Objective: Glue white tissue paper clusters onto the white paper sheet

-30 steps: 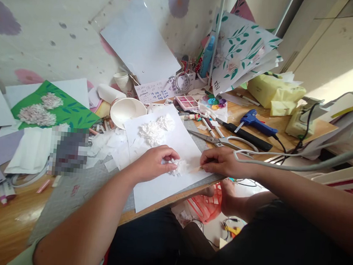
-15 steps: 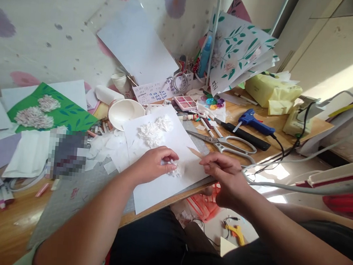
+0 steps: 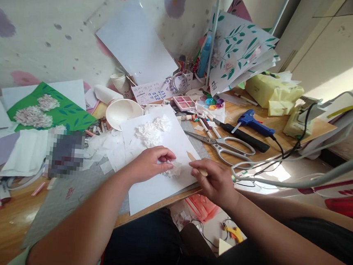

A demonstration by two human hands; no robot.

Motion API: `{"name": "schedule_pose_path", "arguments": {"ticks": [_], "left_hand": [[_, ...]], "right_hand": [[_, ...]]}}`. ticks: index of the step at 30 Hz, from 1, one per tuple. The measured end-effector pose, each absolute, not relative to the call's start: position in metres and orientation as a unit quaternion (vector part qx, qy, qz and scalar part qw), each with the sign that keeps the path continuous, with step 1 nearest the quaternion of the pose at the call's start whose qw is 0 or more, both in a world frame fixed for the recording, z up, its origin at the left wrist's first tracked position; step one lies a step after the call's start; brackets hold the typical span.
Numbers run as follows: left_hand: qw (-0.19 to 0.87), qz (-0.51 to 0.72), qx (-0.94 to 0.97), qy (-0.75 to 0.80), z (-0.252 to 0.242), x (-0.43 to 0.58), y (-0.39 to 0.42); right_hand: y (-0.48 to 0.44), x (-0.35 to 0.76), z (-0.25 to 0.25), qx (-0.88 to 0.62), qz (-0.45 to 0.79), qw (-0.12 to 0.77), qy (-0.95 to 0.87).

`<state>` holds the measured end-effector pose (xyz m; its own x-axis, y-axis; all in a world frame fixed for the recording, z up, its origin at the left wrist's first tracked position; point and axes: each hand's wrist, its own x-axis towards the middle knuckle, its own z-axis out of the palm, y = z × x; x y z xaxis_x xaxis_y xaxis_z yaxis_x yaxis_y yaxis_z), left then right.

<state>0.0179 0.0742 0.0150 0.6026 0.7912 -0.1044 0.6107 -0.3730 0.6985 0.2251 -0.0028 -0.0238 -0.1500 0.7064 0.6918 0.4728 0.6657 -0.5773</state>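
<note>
My left hand (image 3: 152,163) rests on a white paper sheet (image 3: 146,196), fingers curved and apart from the thumb. The thumb touches a small ruffled white paper flower (image 3: 175,169) lying on the sheet. Farther up the same sheet sit larger white ruffled flowers (image 3: 151,132), side by side. My right hand (image 3: 214,179) is closed around a pointed wooden stick (image 3: 190,155), just right of the small flower. The stick's flat tip points up and left, over the sheet's right part; my fingers hide its middle.
Large scissors (image 3: 221,144), a black-handled cutter (image 3: 247,138) and a blue glue gun (image 3: 253,122) lie to the right. Behind the sheet stands a white paper bowl (image 3: 124,113). Paper scraps (image 3: 101,144) and a green flower picture (image 3: 51,111) are left. A grey cable crosses at right.
My right hand has moved a little down and left with the wooden stick, nearer the small flower. My left hand stays at that flower, and the view has shifted slightly.
</note>
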Motion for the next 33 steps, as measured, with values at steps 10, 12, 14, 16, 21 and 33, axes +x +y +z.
{"name": "schedule_pose_path", "arguments": {"ticks": [10, 12, 14, 16, 21, 33], "left_hand": [[0.358, 0.121, 0.821, 0.427, 0.0167, 0.0176, 0.0734], [0.356, 0.119, 0.822, 0.428, 0.0163, 0.0175, 0.0734], [0.353, 0.117, 0.825, 0.426, 0.0162, 0.0174, 0.0732], [0.353, 0.117, 0.825, 0.426, 0.0167, 0.0173, 0.073], [0.356, 0.115, 0.823, 0.428, 0.0181, 0.0173, 0.0723], [0.35, 0.107, 0.828, 0.424, 0.0179, 0.0166, 0.074]], "right_hand": [[-0.0086, 0.2311, -0.0243, -0.415, 0.169, 0.548, -0.706], [-0.008, 0.2303, -0.0242, -0.404, 0.172, 0.542, -0.717], [-0.007, 0.2286, -0.0245, -0.379, 0.168, 0.52, -0.747], [-0.0062, 0.2265, -0.0253, -0.361, 0.155, 0.52, -0.758], [-0.0076, 0.2227, -0.027, -0.375, 0.137, 0.536, -0.744], [-0.0097, 0.2226, -0.0293, -0.401, 0.096, 0.562, -0.717]]}}
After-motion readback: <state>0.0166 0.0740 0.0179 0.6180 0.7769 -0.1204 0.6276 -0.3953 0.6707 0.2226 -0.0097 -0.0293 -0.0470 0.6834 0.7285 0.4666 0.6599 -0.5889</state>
